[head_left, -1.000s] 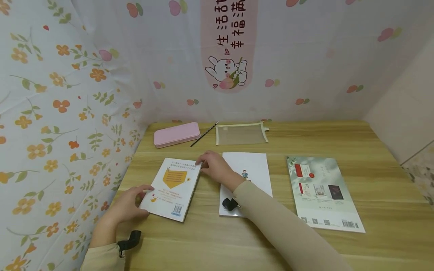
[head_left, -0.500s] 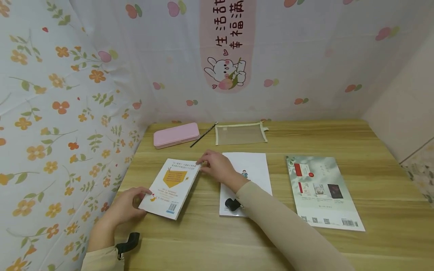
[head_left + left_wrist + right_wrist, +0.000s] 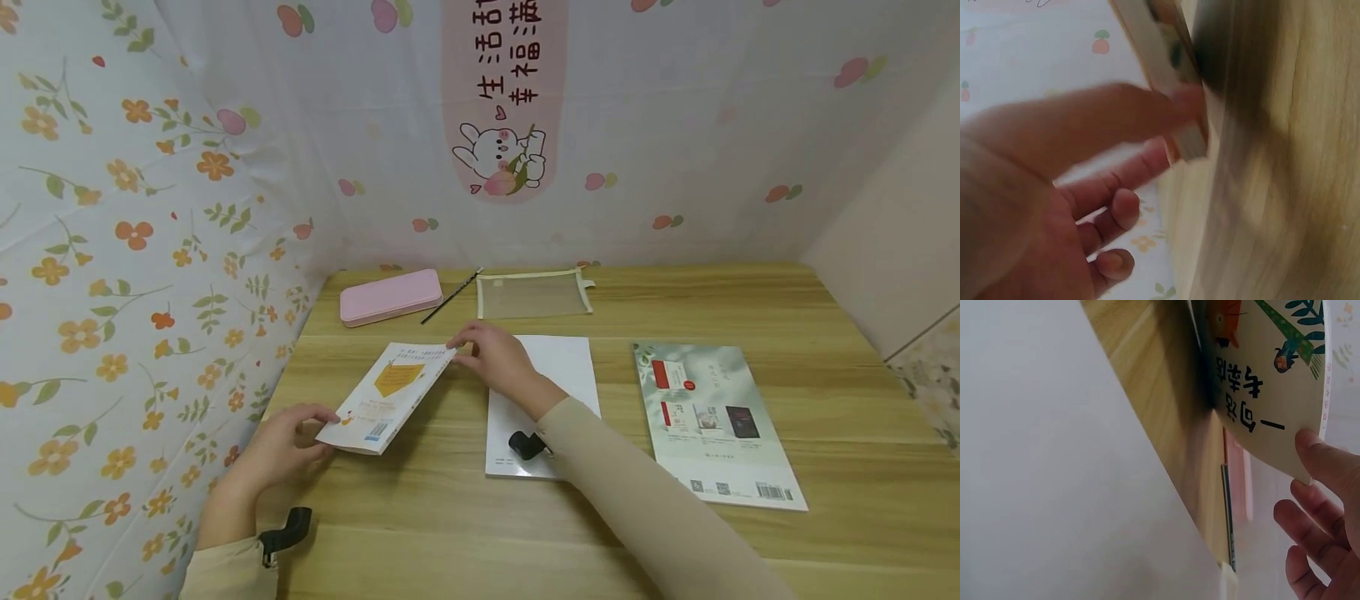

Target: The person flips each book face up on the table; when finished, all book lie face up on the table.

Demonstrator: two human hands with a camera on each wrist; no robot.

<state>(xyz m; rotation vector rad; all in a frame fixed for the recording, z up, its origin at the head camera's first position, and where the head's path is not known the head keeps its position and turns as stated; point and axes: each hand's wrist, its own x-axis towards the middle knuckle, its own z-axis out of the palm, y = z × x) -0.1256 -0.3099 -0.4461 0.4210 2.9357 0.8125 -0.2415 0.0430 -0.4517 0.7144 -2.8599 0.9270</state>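
Note:
A thin white book (image 3: pixel 378 392) with an orange badge printed on its back cover is lifted off the table and tilted. My left hand (image 3: pixel 288 442) pinches its near left corner between thumb and fingers. At the far right corner, my right hand (image 3: pixel 498 362) pinches it too. In the right wrist view the book's illustrated front cover (image 3: pixel 1272 375) faces down and bows slightly, with the thumb on it. The left wrist view is blurred and shows the book's page edge (image 3: pixel 1160 56) between thumb and forefinger. Under my right forearm lies a white booklet (image 3: pixel 555 358), partly hidden.
A pink pencil case (image 3: pixel 392 297), a dark pencil (image 3: pixel 452 296) and a mesh zip pouch (image 3: pixel 534 297) lie along the back of the table. A green-grey magazine (image 3: pixel 716 425) lies at the right. Patterned cloth (image 3: pixel 337 125) hangs behind and at the left.
The book has risen from the table, its right side tilting up and its near edge moving away from me. Both hands keep hold of it, the right one moving slightly up and right.

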